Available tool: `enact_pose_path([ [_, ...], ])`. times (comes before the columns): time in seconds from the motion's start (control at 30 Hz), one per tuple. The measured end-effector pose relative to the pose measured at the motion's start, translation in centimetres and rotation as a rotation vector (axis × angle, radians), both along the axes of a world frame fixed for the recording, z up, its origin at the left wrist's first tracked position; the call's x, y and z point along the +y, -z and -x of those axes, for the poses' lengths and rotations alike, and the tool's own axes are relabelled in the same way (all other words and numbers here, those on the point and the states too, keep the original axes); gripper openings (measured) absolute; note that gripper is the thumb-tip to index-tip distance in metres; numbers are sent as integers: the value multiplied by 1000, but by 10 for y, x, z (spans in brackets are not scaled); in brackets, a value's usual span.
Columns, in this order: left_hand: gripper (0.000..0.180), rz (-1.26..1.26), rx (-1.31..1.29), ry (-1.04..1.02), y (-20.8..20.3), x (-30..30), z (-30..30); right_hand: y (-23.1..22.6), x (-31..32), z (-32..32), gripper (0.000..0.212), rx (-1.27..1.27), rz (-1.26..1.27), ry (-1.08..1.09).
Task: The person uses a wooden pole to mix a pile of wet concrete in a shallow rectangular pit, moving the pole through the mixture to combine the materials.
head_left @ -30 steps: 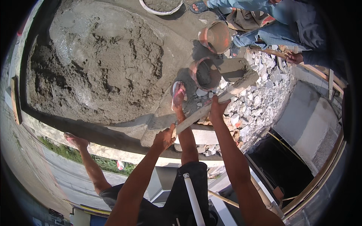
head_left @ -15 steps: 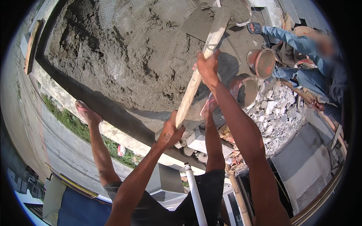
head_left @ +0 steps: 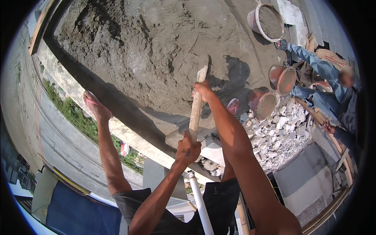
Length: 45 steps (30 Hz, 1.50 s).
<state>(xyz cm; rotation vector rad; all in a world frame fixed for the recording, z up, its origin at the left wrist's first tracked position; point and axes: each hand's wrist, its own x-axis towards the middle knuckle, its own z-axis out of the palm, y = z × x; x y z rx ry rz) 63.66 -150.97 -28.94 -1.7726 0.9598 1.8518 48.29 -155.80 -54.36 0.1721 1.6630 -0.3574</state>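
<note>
Grey mortar (head_left: 129,55), wet, heaped broad and rough on the floor (head_left: 256,76); pale ledge (head_left: 121,127) along the floor's near-left edge. Wooden handle (head_left: 195,115) slants over the heap's near edge, mortar-smeared far end meeting the heap; cannot tell what is fixed there. Left hand (head_left: 188,148) wraps the handle's near end; right hand (head_left: 204,91) grips it farther up. Two reddish buckets (head_left: 256,98) holding mortar stand near the floor's right edge, beside broken rubble (head_left: 284,127). White-rimmed bucket (head_left: 254,22), also mortar-filled, toward the far-right corner.
</note>
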Motion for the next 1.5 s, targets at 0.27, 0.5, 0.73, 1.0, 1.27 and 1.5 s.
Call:
enact_pose_path([
  [0.27,58,99,84,-6,-67,-6,39,-58,-7,32,34,-75,6,86],
  [0.5,58,-94,270,-55,-163,8,122,-141,40,113,22,-192,39,332],
  [0.73,88,-187,476,53,-264,57,185,-266,113,206,14,-188,73,467],
  [1.0,76,13,757,482,-221,118,173,-343,198,278,15,429,158,658],
  [1.27,52,343,600,882,-15,147,143,-235,246,275,60,660,186,766],
  [1.5,47,264,529,950,26,125,123,-236,257,243,80,936,296,761],
])
